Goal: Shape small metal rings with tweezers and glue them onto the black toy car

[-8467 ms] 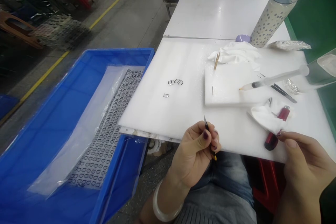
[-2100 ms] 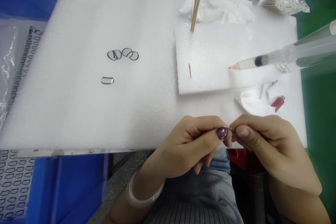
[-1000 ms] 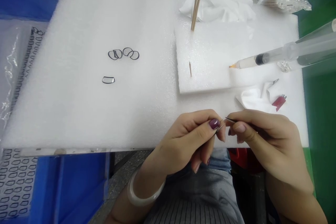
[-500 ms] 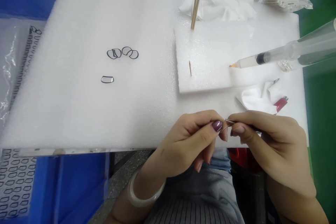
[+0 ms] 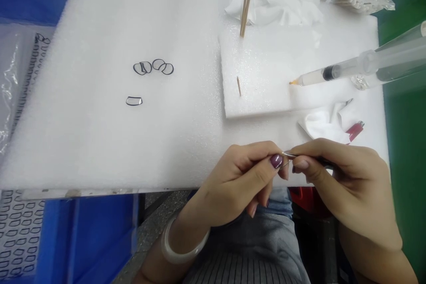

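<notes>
My left hand (image 5: 239, 177) pinches a tiny thin loop (image 5: 285, 164) between thumb and fingers, though it is hard to make out. My right hand (image 5: 342, 177) is shut on fine metal tweezers (image 5: 290, 154), whose tips reach the left fingertips. Both hands are at the near edge of a white foam board (image 5: 83, 120). On that board lie a cluster of thin black-edged rings (image 5: 153, 67) and one single D-shaped ring (image 5: 134, 101). A jade bangle (image 5: 183, 244) circles my left wrist.
A smaller foam block (image 5: 256, 97) holds toothpicks (image 5: 245, 4). A syringe (image 5: 333, 73) lies across its right side, near a white cloth (image 5: 322, 124) and a red lighter (image 5: 355, 131). A blue crate (image 5: 100, 226) below the board holds a sheet of rings (image 5: 20, 230).
My hands have stayed close together, and the tweezer tips now sit closer against the left fingertips. The view has shifted slightly, so the board's contents appear a little further left.
</notes>
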Tool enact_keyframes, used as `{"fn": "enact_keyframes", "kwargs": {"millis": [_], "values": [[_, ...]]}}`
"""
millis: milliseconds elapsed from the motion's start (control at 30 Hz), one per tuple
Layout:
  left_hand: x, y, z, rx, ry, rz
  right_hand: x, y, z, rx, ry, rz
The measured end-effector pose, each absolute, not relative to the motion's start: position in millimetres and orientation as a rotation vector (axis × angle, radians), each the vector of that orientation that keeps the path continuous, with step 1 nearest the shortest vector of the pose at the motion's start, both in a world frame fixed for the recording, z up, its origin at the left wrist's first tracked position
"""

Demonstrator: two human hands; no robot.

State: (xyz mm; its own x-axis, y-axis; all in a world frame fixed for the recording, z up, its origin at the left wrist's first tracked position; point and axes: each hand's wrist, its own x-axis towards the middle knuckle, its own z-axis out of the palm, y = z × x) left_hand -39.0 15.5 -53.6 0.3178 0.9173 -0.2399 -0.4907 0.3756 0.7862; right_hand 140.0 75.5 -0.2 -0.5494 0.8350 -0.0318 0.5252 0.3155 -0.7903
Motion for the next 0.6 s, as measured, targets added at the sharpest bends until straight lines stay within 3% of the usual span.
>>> {"fn": "enact_keyframes", "kwargs": {"millis": [367,600], "values": [[-38,16,-53,0.644,0.766,1.025,137,75,-5,-1.207,-2.204,1.041],[-40,17,-53,0.659,0.773,1.013,147,74,-9,-1.295,-2.073,0.806]]}}
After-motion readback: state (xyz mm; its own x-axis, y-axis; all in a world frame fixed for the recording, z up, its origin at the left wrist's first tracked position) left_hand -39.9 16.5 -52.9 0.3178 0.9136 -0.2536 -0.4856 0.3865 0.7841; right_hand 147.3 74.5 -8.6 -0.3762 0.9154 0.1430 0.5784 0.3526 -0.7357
